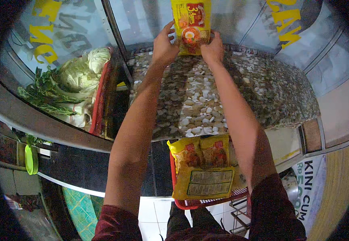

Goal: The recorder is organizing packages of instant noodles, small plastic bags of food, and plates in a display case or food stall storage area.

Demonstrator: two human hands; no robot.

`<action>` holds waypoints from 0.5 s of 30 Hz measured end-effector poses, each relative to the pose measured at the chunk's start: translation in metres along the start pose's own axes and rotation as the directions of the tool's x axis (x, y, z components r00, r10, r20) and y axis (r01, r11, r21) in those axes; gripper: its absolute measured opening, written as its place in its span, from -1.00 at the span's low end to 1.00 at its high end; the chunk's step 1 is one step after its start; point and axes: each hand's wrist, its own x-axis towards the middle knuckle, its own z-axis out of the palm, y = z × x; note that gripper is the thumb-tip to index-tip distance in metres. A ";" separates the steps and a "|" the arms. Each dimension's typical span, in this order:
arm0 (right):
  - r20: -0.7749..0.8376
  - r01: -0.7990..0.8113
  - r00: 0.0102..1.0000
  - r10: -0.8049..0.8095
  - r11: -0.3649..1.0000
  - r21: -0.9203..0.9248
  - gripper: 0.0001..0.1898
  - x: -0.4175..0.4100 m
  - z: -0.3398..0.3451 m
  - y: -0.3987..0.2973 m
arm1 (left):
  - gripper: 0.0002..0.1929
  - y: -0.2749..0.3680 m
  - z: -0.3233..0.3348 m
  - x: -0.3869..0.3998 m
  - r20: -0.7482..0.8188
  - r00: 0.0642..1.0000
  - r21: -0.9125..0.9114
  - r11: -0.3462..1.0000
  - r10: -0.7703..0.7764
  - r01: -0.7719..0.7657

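Note:
A yellow noodle packet [191, 28] stands upright at the back of the pebble-patterned shelf cover [204, 102], against the glass pane. My left hand [166, 45] holds its left edge, and my right hand [213, 48] grips its lower right edge. Both arms reach forward over the cover. Close to my body, a red plastic basket [189, 205] holds several more yellow packets [203, 168]. One of these lies with its printed back facing up. My right forearm hides the basket's right side.
At left, a red-rimmed crate [100, 99] holds cabbage [81, 72] and leafy greens [47, 93]. Glass panes with yellow lettering [43, 39] enclose the shelf. A black countertop [81, 168] runs along the front. Green plates [31, 159] are at far left, and a printed banner [307, 186] hangs lower right.

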 end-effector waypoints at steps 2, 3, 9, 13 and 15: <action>0.019 -0.013 1.000 0.013 1.000 0.000 -0.39 -0.002 -0.001 -0.004 | -0.30 0.002 -0.001 -0.003 -0.011 1.000 0.023 1.000 -0.010 0.010; 0.011 -0.015 1.000 0.015 1.000 -0.005 -0.38 -0.003 -0.001 -0.006 | -0.30 0.001 -0.002 -0.002 -0.012 1.000 0.023 1.000 -0.009 0.009; -0.018 0.004 1.000 -0.004 1.000 -0.009 -0.37 0.000 0.003 -0.007 | -0.32 -0.007 -0.004 0.000 -0.002 1.000 -0.017 1.000 -0.025 0.025; -0.003 0.003 1.000 -0.003 0.999 0.039 -0.36 0.001 0.000 -0.006 | -0.36 -0.006 -0.007 -0.003 -0.001 0.999 -0.051 0.998 -0.048 0.048; -0.026 0.031 0.999 -0.030 0.999 0.031 -0.35 -0.002 -0.001 -0.010 | -0.37 -0.004 -0.011 -0.006 -0.007 0.998 -0.038 0.997 -0.061 0.060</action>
